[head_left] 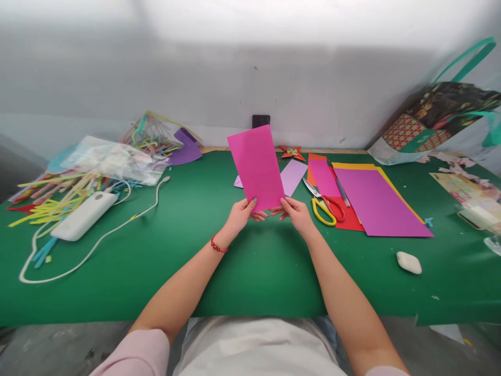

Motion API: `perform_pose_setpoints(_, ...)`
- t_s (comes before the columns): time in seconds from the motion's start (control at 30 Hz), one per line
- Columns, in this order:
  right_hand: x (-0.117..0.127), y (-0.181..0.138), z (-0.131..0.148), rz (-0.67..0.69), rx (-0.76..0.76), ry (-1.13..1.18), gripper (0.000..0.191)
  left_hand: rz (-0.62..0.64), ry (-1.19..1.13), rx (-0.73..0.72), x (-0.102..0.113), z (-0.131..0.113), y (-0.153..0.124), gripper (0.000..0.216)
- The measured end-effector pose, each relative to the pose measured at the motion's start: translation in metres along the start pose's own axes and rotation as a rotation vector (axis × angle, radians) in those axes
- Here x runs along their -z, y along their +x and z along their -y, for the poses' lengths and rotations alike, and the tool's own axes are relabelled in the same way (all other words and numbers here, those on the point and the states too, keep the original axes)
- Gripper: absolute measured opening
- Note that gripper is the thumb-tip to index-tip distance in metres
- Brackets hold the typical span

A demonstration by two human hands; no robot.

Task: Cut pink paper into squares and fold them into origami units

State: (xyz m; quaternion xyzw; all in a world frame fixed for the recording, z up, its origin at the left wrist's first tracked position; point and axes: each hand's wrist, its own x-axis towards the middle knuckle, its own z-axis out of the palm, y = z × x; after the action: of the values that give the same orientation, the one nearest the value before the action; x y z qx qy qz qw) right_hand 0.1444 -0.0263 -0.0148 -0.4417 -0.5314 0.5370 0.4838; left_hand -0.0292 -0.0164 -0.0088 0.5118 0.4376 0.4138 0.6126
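A magenta sheet of paper [258,167] is held up and tilted over the table, its lower edge toward me. My left hand [246,210] pinches the sheet's lower left corner, thumb in front and fingers behind. At the lower right corner my right hand [293,210] grips it in the same way. Behind the sheet, partly covered, lies a lilac piece of paper [293,176]. Yellow- and red-handled scissors [323,208] rest just right of my right hand, blades pointing away to the left.
On the green table [266,277], right, lie purple sheets [383,203], a pen [343,192] and a white case [409,262]. A bag [426,125] stands behind. Left are a white power bank [84,215] with cable and a heap of coloured strips [58,203]. A phone [261,120] leans at the wall.
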Motion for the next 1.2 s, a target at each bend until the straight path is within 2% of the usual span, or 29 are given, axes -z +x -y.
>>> perform_pose_setpoints(0.27,0.009,-0.002,0.006,0.031,-0.045,-0.002,0.036,0.170,0.084,0.070,0.009,-0.006,-0.002,0.055)
perform_pose_setpoints(0.57,0.010,-0.006,0.014,0.123,-0.091,-0.039,0.035,0.057,0.094,0.002,0.019,-0.011,0.002,0.052)
perform_pose_setpoints(0.73,0.012,-0.006,0.012,0.156,-0.108,-0.061,0.036,-0.069,0.087,-0.085,0.023,-0.015,0.002,0.044)
perform_pose_setpoints(0.93,0.013,-0.007,0.014,0.161,-0.101,-0.084,0.035,-0.044,0.156,-0.087,0.025,-0.023,-0.003,0.036)
perform_pose_setpoints(1.1,0.012,-0.008,0.015,0.198,-0.106,-0.098,0.035,0.052,0.147,-0.042,0.025,-0.023,-0.007,0.031)
perform_pose_setpoints(1.2,0.012,-0.008,0.015,0.219,-0.108,-0.102,0.036,0.038,0.154,-0.029,0.023,-0.021,-0.007,0.032)
